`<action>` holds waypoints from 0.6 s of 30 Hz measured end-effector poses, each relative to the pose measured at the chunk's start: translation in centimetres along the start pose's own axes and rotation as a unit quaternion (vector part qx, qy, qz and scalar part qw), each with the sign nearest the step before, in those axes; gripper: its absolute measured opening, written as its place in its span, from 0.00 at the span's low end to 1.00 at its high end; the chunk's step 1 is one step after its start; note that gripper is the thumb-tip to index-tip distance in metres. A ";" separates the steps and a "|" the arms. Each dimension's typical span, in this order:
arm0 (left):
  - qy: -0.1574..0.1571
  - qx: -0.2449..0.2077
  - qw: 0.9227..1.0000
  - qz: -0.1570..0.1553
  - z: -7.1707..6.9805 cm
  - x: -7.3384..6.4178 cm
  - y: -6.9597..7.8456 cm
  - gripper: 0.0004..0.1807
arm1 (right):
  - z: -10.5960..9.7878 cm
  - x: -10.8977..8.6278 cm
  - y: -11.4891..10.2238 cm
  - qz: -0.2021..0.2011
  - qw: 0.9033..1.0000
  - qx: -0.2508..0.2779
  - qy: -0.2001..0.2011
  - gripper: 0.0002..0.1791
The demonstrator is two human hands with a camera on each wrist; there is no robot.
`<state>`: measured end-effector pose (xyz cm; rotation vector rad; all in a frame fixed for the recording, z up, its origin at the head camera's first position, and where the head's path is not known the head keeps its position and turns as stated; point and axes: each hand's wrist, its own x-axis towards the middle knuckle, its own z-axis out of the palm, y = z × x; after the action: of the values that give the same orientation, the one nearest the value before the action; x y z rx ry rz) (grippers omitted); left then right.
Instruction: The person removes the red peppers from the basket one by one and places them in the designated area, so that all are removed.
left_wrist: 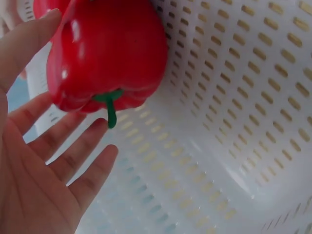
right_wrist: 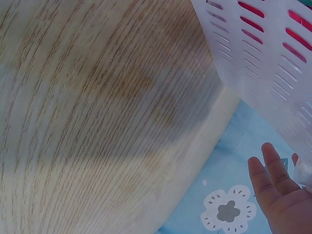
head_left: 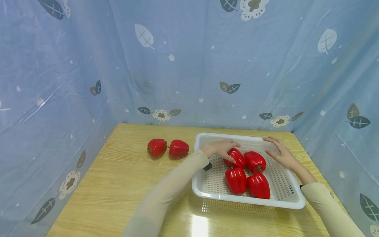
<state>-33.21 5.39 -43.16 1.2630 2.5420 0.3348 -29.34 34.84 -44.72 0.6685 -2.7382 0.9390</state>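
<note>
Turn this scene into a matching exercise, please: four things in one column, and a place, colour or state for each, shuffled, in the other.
Things:
1. left hand
2. basket
3. peppers
4. curtain

Descriptions:
A. blue, flower-patterned
B. red; four inside, two outside the basket
C. fingers spread
D. white, full of holes

Pairs: 1-C, 2-D, 3-B, 4-A
</note>
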 end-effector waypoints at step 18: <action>0.005 0.003 1.000 -0.002 -0.3 -0.3 0.8 0.35 | -0.1 -0.1 -0.3 -0.017 1.000 0.013 0.003 0.27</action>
<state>-32.58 5.59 -42.58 1.2619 2.5548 0.3349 -29.13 34.70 -44.52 0.7126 -2.7039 0.9701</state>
